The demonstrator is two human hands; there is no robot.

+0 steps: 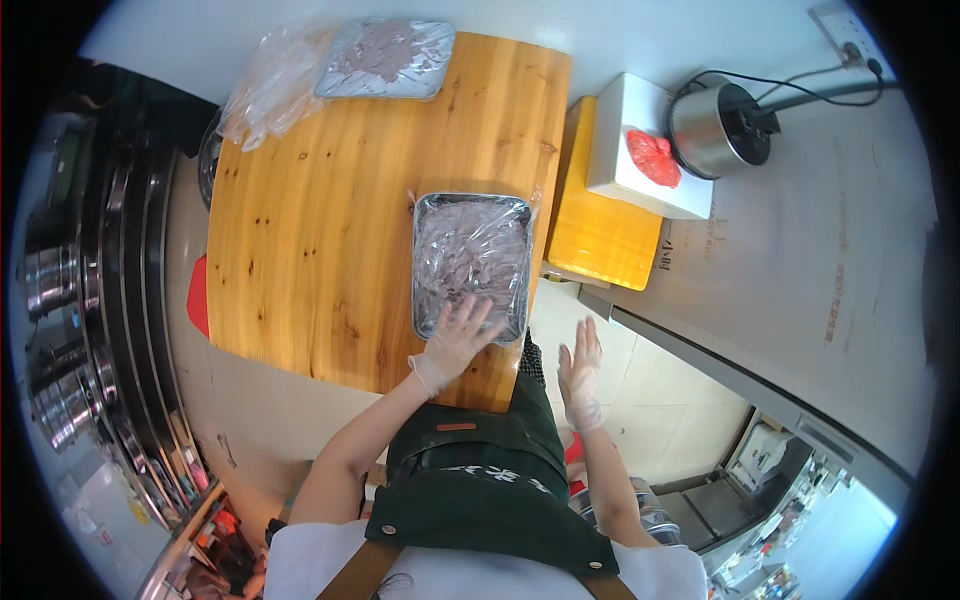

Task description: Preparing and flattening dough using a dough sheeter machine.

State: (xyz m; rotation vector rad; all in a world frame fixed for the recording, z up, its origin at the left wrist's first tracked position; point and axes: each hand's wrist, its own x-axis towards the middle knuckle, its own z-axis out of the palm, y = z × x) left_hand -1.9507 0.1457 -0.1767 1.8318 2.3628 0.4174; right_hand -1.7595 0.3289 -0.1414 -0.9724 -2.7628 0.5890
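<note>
A rectangular metal tray stands near the right edge of the wooden table, filled with a greyish-purple, meat-like mass under clear plastic film. My left hand, in a thin clear glove, lies over the tray's near end with fingers spread; whether it presses on the film or hovers just above I cannot tell. To the right of the table, my right hand is raised in the air, gloved likewise. Its fingers are stretched out and nothing is in them.
A second film-covered tray sits at the table's far edge beside crumpled plastic bags. Right of the table are a yellow box, a white box with a red bag, and a corded steel appliance.
</note>
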